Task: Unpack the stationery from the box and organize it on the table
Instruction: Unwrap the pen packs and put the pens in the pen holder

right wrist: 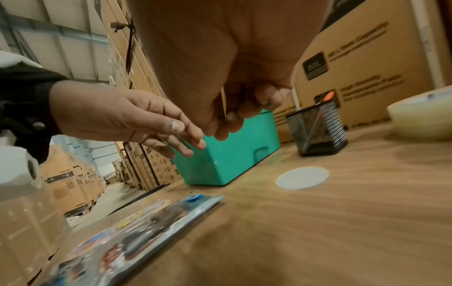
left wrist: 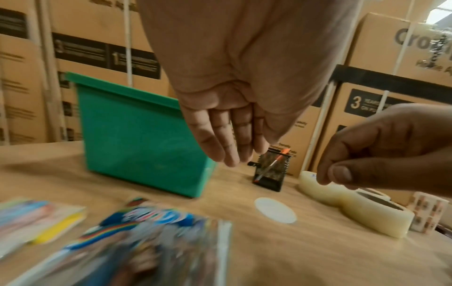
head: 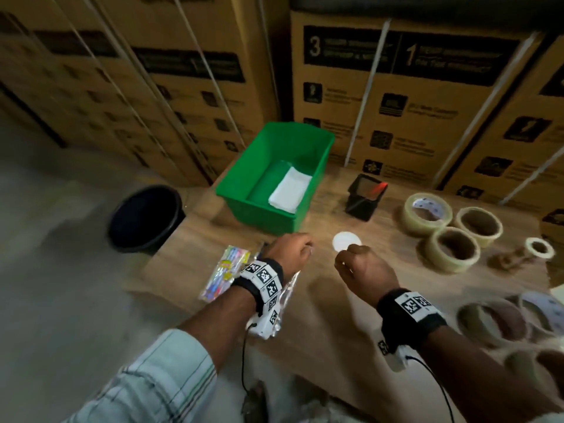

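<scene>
The green box stands at the back of the wooden table, with only a white folded sheet showing inside. My left hand hovers in front of it with straight fingers and holds nothing. Two packets lie under that wrist: a colourful one and a silvery one. My right hand is curled beside the left, above a white disc. Its thumb presses on the forefinger, and a thin pale strip shows in the pinch; I cannot tell what it is.
A black mesh pen holder with an orange pen stands right of the box. Several tape rolls lie at the right, with more blurred ones nearer me. A black bin sits on the floor left of the table. Cardboard cartons wall the back.
</scene>
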The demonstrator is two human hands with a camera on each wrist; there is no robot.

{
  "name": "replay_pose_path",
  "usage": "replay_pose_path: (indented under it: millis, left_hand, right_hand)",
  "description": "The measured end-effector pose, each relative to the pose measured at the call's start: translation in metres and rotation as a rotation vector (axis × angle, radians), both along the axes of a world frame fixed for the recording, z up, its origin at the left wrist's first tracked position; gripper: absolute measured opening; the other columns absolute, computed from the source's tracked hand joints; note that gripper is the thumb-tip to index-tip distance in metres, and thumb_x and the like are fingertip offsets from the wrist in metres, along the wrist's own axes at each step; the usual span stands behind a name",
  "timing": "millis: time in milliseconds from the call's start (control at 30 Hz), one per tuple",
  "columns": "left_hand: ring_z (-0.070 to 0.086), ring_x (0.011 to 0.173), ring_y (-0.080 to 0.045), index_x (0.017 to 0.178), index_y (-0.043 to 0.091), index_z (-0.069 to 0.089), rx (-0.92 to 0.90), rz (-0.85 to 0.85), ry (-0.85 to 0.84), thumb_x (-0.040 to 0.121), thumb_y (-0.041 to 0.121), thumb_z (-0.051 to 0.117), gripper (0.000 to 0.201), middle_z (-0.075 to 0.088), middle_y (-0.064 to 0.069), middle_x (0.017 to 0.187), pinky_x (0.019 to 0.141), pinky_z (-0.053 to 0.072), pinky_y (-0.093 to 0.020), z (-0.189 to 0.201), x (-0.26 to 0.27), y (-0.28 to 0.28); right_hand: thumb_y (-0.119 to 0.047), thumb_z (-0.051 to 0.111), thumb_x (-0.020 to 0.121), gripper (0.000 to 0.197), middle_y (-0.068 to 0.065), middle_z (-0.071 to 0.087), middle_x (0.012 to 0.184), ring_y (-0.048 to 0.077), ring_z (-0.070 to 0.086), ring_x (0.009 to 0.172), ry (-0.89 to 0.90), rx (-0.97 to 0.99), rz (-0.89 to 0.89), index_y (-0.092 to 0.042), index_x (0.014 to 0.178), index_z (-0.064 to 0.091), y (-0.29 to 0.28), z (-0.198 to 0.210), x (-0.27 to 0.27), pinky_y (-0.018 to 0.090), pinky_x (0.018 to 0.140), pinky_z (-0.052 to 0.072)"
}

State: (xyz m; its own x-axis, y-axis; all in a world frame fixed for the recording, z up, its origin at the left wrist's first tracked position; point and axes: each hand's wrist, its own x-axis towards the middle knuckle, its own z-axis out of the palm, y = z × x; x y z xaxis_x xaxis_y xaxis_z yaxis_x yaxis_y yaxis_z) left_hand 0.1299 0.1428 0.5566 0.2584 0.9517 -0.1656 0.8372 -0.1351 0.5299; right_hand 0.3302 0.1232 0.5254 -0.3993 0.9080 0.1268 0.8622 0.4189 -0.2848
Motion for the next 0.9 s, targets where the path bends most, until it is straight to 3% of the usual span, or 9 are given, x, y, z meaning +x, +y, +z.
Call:
replay_pose_path:
  millis: [200,367,467,567,633,733,900]
  left_hand:
    - [0.063,0.097,-0.022,0.110,0.020,0.065,-0.042,0.065,-0.055,0.093,0.020,0.049,0.023,0.069,-0.002,0.111,0.084,0.051,-0.032,-0.027,-0.093,-0.022]
    - [0.063,0.098,-0.024,0.108,0.022,0.064,-0.081,0.012,-0.018,0.092,0.021,0.047,0.023,0.069,-0.003,0.111,0.080,0.049,-0.031,-0.048,-0.137,-0.025]
    - [0.058,0.106,-0.028,0.112,0.017,0.062,-0.108,-0.049,0.064,0.092,0.020,0.048,0.024,0.064,-0.008,0.117,0.087,0.048,-0.034,-0.057,-0.142,-0.029]
    - [0.056,0.108,-0.033,0.119,0.014,0.055,-0.154,-0.065,0.207,0.094,0.024,0.050,0.027,0.053,-0.015,0.120,0.093,0.047,-0.039,-0.064,-0.140,-0.038]
    - [0.057,0.107,-0.035,0.121,0.016,0.053,-0.207,-0.054,0.232,0.093,0.024,0.051,0.029,0.049,-0.015,0.122,0.094,0.048,-0.040,-0.070,-0.141,-0.043]
    - [0.058,0.109,-0.036,0.125,0.022,0.051,-0.307,-0.064,0.269,0.092,0.026,0.049,0.033,0.047,-0.015,0.124,0.096,0.048,-0.040,-0.077,-0.142,-0.050]
    - [0.057,0.112,-0.037,0.130,0.022,0.045,-0.358,-0.003,0.277,0.090,0.026,0.049,0.041,0.052,-0.016,0.125,0.093,0.049,-0.041,-0.077,-0.139,-0.060]
  right_hand:
    - [-0.026,0.057,0.084,0.013,0.008,0.062,0.075,0.031,0.062,0.071,-0.058,-0.097,0.050,-0.016,0.079,0.064,-0.020,-0.003,-0.096,0.032,0.055,0.047]
    - [-0.026,0.051,0.085,0.016,0.010,0.063,0.084,0.032,0.061,0.079,-0.115,-0.205,-0.005,-0.016,0.084,0.063,-0.028,-0.009,-0.141,0.035,0.061,0.047]
    - [-0.024,0.049,0.088,0.019,0.010,0.064,0.093,0.031,0.062,0.085,-0.144,-0.241,-0.034,-0.014,0.092,0.065,-0.034,-0.008,-0.156,0.033,0.065,0.047]
    - [-0.023,0.049,0.091,0.020,0.011,0.063,0.099,0.030,0.060,0.091,-0.195,-0.245,-0.070,-0.012,0.098,0.063,-0.042,-0.006,-0.162,0.029,0.063,0.040]
    - [-0.025,0.050,0.092,0.022,0.011,0.061,0.105,0.029,0.059,0.095,-0.228,-0.278,-0.085,-0.012,0.107,0.060,-0.050,-0.008,-0.163,0.031,0.066,0.044]
    - [-0.028,0.053,0.091,0.035,0.012,0.055,0.117,0.030,0.056,0.101,-0.282,-0.345,-0.056,-0.016,0.124,0.051,-0.062,-0.018,-0.162,0.036,0.073,0.051]
    - [-0.026,0.060,0.086,0.065,0.016,0.045,0.131,0.032,0.050,0.113,-0.317,-0.379,0.027,-0.018,0.143,0.030,-0.072,-0.027,-0.160,0.040,0.085,0.050]
